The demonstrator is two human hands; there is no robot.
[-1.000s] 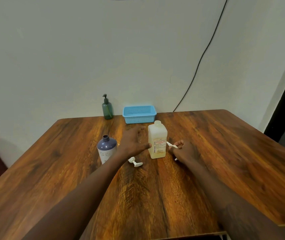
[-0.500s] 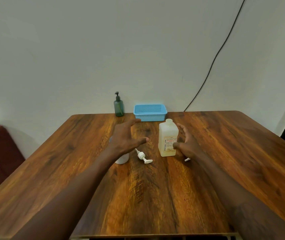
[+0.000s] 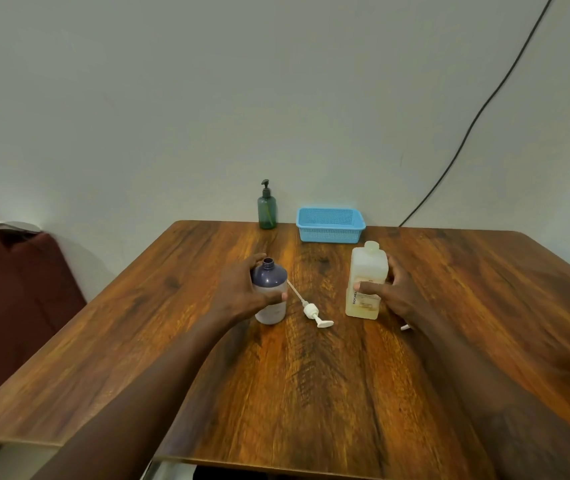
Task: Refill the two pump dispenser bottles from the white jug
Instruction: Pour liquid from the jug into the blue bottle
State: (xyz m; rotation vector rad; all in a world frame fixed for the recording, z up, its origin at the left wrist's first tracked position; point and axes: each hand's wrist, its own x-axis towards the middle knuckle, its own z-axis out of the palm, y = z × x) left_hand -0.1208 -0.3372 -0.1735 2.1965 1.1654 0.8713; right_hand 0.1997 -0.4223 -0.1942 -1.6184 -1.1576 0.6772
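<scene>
On the wooden desk, the left hand wraps its grip around the open-necked purple plastic bottle, its white pump lying beside it. The right hand clasps the translucent white jug mid-body; it looks smooth, part-full and weighty, so a firm waist hold suits pouring.

Purple bottle: upright on the table, neck open, pump off, held in the left hand. Its white pump head lies flat just right of that grip, tube toward the bottle. White jug: upright, translucent, pale yellowish liquid, capped, gripped by the right hand. Green pump bottle: upright, pump fitted, well beyond both grips.
</scene>
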